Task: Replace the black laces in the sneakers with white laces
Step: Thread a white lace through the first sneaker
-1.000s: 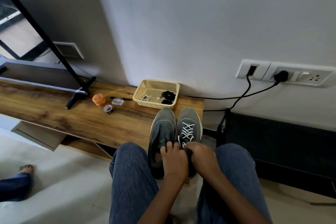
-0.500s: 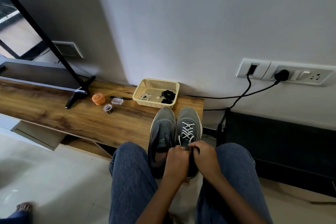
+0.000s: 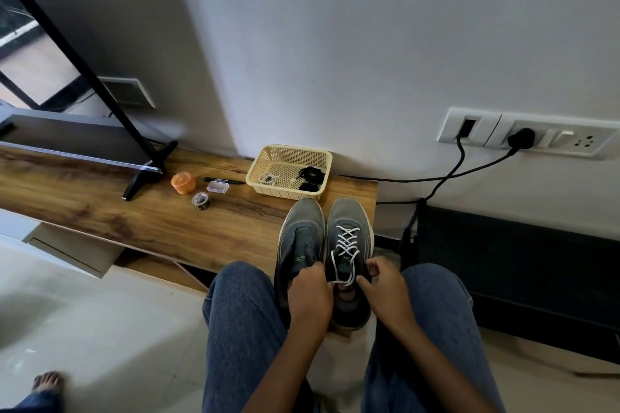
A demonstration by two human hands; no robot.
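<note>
Two grey fabric sneakers stand side by side, toes toward the wall, at the right end of a long wood-grain surface (image 3: pixel 141 221). The right-hand sneaker (image 3: pixel 349 228) carries a white lace (image 3: pixel 347 241) crossed up its eyelets, its loose ends running back toward the person. The left-hand sneaker (image 3: pixel 300 231) shows no lace. The left hand (image 3: pixel 310 292) has its grip curled together over the heel end of the shoes, pinching one white lace end; the right hand (image 3: pixel 384 285) pinches the other end between thumb and forefinger just beside the tongue, though exactly how the ends cross between the hands is hard to make out. Behind the toes sits a cream plastic mesh basket (image 3: pixel 285 152) holding a coiled second white lace (image 3: pixel 266 179) on its left and a bundle of black laces (image 3: pixel 310 176) on its right. Left of the basket lie a black pen (image 3: pixel 219 180), a small clear box (image 3: pixel 218 187), an orange round tub (image 3: pixel 183 182) and a roll of tape (image 3: pixel 200 200).
</note>
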